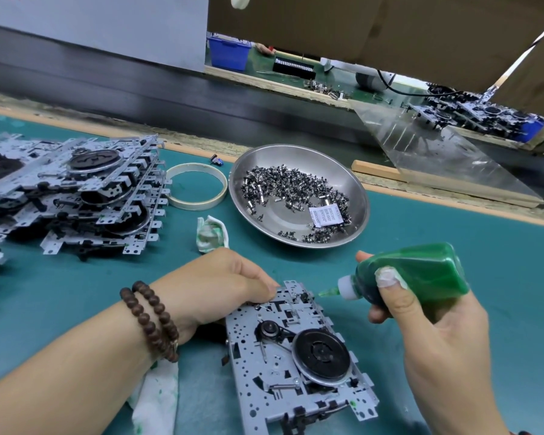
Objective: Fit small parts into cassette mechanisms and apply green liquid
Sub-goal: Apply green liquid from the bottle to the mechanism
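Bright, even light (edges warped).

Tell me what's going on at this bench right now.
A person is working on a cassette mechanism lying on the green mat. The left hand steadies its top edge, while the right hand grips a green squeeze bottle, its nozzle aimed at the mechanism's upper corner. A steel bowl of small parts sits behind, and a pile of mechanisms lies to the left.

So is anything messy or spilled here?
Yes. The crumpled rag beside the steel bowl is stained green, and the white cloth under the left forearm has green spots. Nothing looks broken.
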The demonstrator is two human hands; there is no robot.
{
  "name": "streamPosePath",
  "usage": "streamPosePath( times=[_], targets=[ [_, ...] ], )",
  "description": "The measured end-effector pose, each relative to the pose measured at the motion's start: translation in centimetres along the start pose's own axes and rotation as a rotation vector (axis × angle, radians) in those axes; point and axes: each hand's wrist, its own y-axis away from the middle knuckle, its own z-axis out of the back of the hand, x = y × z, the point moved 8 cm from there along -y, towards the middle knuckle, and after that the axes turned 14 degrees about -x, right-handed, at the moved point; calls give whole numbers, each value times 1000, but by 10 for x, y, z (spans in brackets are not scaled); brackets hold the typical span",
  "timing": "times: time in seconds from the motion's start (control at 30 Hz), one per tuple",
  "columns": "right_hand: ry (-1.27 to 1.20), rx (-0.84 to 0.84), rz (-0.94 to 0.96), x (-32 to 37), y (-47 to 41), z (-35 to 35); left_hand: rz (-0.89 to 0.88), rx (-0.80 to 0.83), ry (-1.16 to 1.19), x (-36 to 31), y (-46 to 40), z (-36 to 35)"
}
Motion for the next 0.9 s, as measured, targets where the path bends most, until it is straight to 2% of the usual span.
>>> streamPosePath(
  times=[0.1,0.27,0.37,0.53,0.67,0.9],
  targets=[
    [-47,-26,-123,-7,-5,4,-8,1,4,-1,-1,-1],
    [-306,-76,-536,-37,-8,9,-45,13,-10,-1,0,-2],
    [-372,-75,-668,-41,-4,5,-81,16,-16,-2,-1,-2],
    [-326,-70,-686,-38,-2,5,-143,15,23,-8,1,-2],
    [-277,0,-637,-35,1,2,-302,-73,-77,-20,0,6],
    [-209,156,-574,-31,11,-12,-337,2,-133,-18,0,3]
  ],
)
